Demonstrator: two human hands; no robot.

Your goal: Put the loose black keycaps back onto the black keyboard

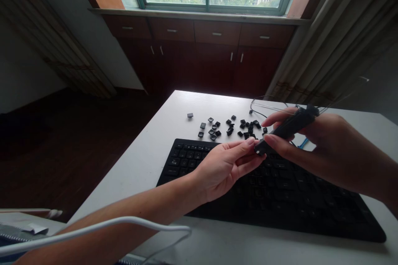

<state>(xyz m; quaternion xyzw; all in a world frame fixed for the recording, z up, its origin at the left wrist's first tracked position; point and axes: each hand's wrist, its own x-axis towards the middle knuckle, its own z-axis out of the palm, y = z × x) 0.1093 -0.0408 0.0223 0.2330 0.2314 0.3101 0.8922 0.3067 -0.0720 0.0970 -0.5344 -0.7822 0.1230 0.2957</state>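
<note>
My right hand (326, 145) grips a slim black keycap puller (286, 128) with thin wires spreading from its upper end. The tool slants down to the left above the keyboard. At its lower end my left hand (228, 165) has thumb and fingers pinched together against the tip; whether a small piece is between them I cannot make out. Beneath both hands lies a black keyboard (280, 211), partly covered by them and in shadow on the right. Several loose black keycaps (213, 131) are scattered on the table behind it.
The keyboard rests on a white table (130, 174). Behind my right hand are a thin black cable (259, 113) and a blue object (303, 143), mostly hidden. A white cord (130, 219) crosses in front of my left forearm. Dark cabinets (202, 62) stand beyond, under a window.
</note>
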